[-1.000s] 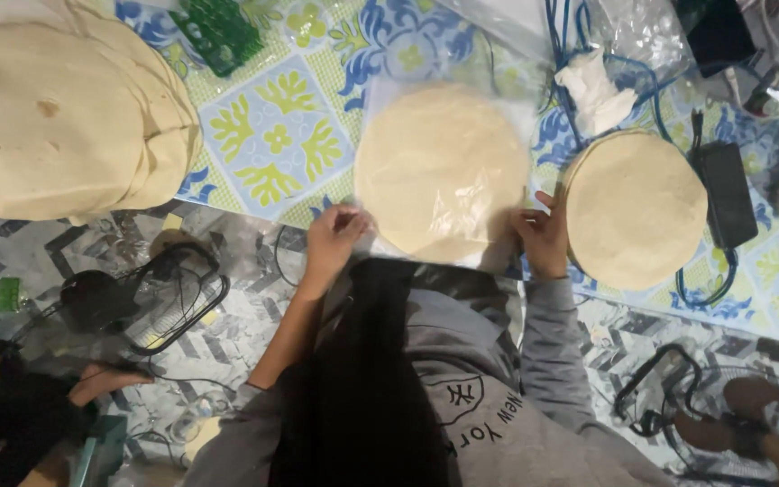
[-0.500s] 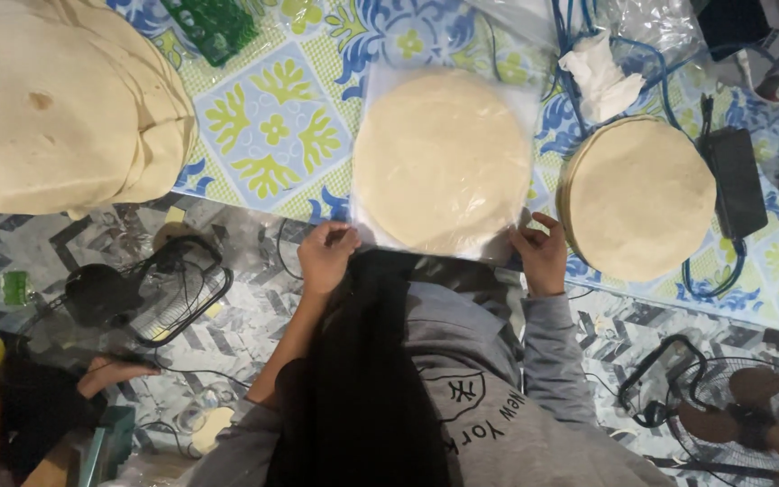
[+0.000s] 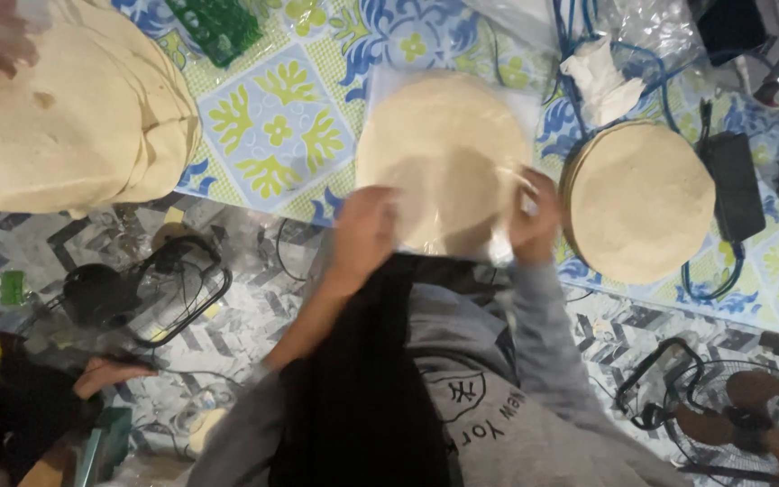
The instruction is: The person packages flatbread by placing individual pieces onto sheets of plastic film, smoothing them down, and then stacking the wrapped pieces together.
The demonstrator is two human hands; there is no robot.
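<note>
Two hands on one clear bag of round flatbreads (image 3: 444,149), flat on the patterned worktop (image 3: 272,135) — left hand (image 3: 362,236) and right hand (image 3: 534,221) each pinching its near edge. Bagged: this stack. Unbagged: neighbouring stack (image 3: 642,200), large pile (image 3: 56,122)

Pale cream flatbreads (image 3: 444,153) lie on a cloth (image 3: 272,135) patterned with blue scrolls and yellow-green leaves on white squares. At three o'clock, another cream stack (image 3: 646,198); at nine, a larger one (image 3: 56,126). The sleeve (image 3: 543,334) is grey.
</note>
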